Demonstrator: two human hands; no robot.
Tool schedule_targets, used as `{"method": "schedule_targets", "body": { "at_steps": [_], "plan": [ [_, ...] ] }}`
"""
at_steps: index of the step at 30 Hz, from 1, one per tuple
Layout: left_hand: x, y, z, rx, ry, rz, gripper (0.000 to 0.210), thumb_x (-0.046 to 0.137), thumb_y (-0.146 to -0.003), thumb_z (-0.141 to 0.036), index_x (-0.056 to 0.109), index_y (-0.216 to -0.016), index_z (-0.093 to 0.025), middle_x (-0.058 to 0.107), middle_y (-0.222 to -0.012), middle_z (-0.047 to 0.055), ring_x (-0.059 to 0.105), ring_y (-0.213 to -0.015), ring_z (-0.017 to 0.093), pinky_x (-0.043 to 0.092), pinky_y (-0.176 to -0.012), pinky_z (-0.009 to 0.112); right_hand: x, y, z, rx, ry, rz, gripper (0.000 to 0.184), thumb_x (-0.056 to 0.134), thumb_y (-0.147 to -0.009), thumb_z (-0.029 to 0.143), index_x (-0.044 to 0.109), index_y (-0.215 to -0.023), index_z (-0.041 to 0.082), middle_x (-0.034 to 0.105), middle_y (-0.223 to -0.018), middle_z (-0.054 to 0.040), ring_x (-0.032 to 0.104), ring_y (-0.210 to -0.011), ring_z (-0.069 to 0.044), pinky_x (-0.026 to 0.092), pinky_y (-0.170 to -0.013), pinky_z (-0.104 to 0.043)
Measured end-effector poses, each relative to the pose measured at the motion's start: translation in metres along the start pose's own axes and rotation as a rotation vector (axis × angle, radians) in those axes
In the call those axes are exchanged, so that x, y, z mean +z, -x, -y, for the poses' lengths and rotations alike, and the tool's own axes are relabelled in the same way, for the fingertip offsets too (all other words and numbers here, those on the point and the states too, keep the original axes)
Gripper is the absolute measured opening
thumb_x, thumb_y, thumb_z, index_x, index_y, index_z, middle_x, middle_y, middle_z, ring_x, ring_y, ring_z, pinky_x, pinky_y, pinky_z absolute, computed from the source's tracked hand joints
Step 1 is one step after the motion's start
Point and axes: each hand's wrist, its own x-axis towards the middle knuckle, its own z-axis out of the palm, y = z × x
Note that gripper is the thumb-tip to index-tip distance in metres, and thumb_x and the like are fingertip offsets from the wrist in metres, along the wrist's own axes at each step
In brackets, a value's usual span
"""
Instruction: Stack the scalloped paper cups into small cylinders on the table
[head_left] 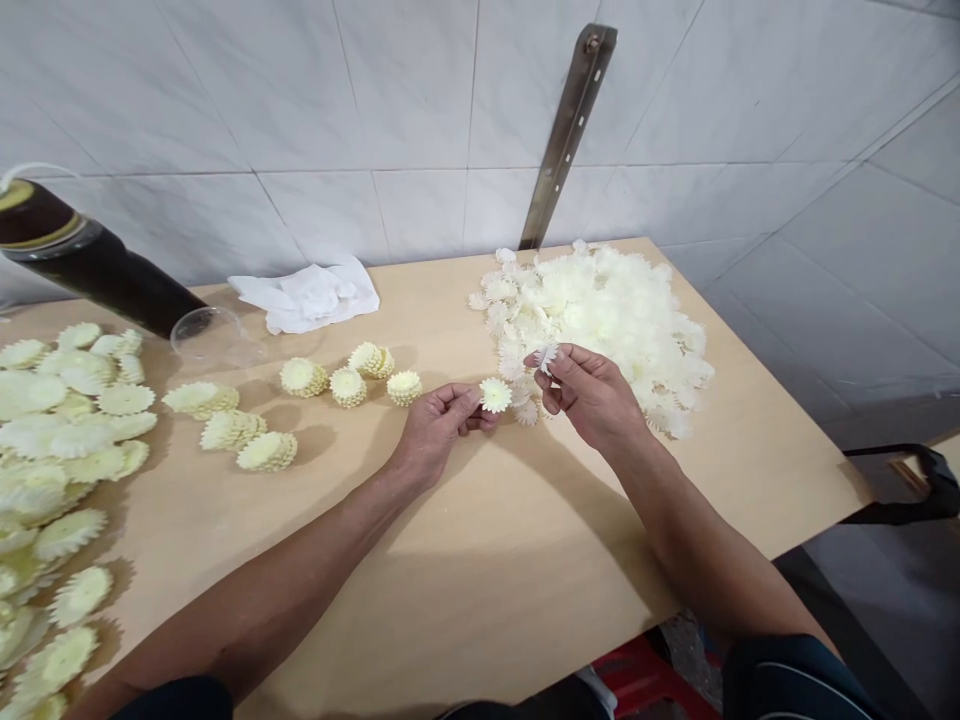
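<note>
Near the middle of the table, my left hand (448, 422) is closed, pinching a pale yellow-green petal disc (496, 395) for an artificial flower between thumb and fingers. To its right, my right hand (592, 392) is closed on a whiter petal disc (546, 357), held a little apart from the first. Behind and beside my right hand spreads a loose heap of thin, whitish petal discs (600, 300). Left of my left hand stand several short stacks of petal discs, the nearest stack (405, 388) close to my fingers. Whether either hand holds more than one layer is hard to see.
A big pile of stacked petal discs (67, 440) covers the table's left side. Behind lie a crumpled white tissue (311, 295) and a clear plastic lid (214, 338). A dark cylinder (112, 270) leans at back left. A metal bracket (566, 140) rises along the tiled wall.
</note>
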Motion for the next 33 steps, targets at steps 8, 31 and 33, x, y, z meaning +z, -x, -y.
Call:
{"method": "schedule_targets", "body": {
  "at_steps": [8,31,33],
  "plan": [
    [0.001,0.001,-0.001,-0.013,0.015,0.013,0.042,0.091,-0.080,-0.050,0.079,-0.094,-0.013,0.080,-0.087,0.011,0.076,-0.079,0.021,0.058,-0.081,0.035,-0.042,0.008,0.018,-0.350,0.974,-0.119,0.020,0.067,-0.099,0.032,0.082,-0.111,0.025,0.080,-0.113,-0.0083,0.072,-0.082,-0.022,0.059,-0.070,-0.038],
    [0.004,0.004,-0.002,-0.008,0.072,0.084,0.041,0.093,-0.079,-0.048,0.079,-0.095,-0.013,0.079,-0.092,0.010,0.074,-0.084,0.019,0.061,-0.088,0.037,0.023,0.018,-0.026,-0.678,0.947,0.006,0.015,0.069,-0.103,0.028,0.082,-0.109,0.027,0.081,-0.112,-0.0090,0.078,-0.103,-0.024,0.066,-0.089,-0.041],
    [0.005,0.004,-0.003,-0.017,0.102,0.096,0.040,0.094,-0.078,-0.047,0.079,-0.094,-0.013,0.079,-0.091,0.009,0.074,-0.085,0.019,0.062,-0.088,0.037,0.023,0.018,-0.028,-0.682,0.941,-0.008,0.014,0.070,-0.103,0.029,0.083,-0.107,0.028,0.082,-0.109,-0.0078,0.079,-0.100,-0.024,0.067,-0.088,-0.041]
  ]
}}
